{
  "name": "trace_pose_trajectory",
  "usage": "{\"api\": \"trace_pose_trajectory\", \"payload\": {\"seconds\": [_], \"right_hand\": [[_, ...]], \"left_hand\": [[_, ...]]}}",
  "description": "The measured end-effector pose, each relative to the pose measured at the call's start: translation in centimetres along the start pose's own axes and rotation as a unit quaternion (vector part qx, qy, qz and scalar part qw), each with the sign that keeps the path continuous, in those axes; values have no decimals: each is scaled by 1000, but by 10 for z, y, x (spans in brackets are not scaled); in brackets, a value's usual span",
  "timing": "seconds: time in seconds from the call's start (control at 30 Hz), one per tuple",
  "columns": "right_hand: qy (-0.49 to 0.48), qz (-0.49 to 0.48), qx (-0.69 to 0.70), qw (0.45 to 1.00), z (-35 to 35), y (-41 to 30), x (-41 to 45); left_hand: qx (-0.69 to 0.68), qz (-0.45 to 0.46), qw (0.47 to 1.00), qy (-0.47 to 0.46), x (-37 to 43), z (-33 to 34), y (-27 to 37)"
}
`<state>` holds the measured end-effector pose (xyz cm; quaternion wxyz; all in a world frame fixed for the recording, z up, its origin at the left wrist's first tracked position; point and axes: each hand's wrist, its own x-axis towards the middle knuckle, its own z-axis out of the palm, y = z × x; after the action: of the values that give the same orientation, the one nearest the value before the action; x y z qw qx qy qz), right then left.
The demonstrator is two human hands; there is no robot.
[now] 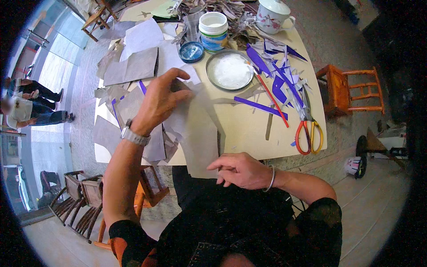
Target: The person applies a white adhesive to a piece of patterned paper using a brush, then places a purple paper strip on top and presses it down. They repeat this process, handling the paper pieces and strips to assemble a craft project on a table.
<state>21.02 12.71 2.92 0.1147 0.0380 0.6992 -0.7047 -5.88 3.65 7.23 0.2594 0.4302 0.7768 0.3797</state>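
Note:
A cut grey sheet [200, 137], which looks like fabric or stiff paper, lies in front of me. Its near end hangs past the table edge, and its far end is blurred. My left hand [160, 100], with a watch at the wrist, arches over the sheet's far left part, thumb and index finger apart. At the near right edge of the sheet is my right hand [245, 170], a bangle on its wrist. Its index finger reaches onto the sheet; whether the fingers pinch the edge is unclear. More grey pieces [133, 66] lie to the left, partly behind my left arm.
On the table [247, 140] are a dish of white paste [230, 70], a red-handled brush [272, 95], scissors [308, 130], purple scraps [260, 106], an open tub [213, 31], its blue lid [191, 52] and a lidded cup [273, 16]. Wooden chairs [347, 88] stand around; people [33, 103] are at left.

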Motion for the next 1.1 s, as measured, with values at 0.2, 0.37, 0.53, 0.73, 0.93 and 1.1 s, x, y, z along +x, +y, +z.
{"api": "trace_pose_trajectory", "payload": {"seconds": [0.2, 0.37, 0.53, 0.73, 0.93, 1.1], "right_hand": [[-17, 76, 66, 995, 4, 11, 7], [14, 70, 101, 992, 8, 9, 3], [3, 73, 134, 988, 13, 11, 3], [-11, 64, 136, 989, 18, 8, 2], [1, 74, 133, 988, 18, 4, 1], [3, 72, 115, 991, 18, 5, -2]], "left_hand": [[82, 106, 991, 12, 24, 25, -20], [157, 145, 969, 123, 15, 21, -18], [185, 137, 968, 104, -15, 26, -23], [228, 151, 959, 74, -35, 43, -21], [264, 149, 951, 50, -42, 50, -21], [269, 131, 954, 22, -46, 54, -24]]}}
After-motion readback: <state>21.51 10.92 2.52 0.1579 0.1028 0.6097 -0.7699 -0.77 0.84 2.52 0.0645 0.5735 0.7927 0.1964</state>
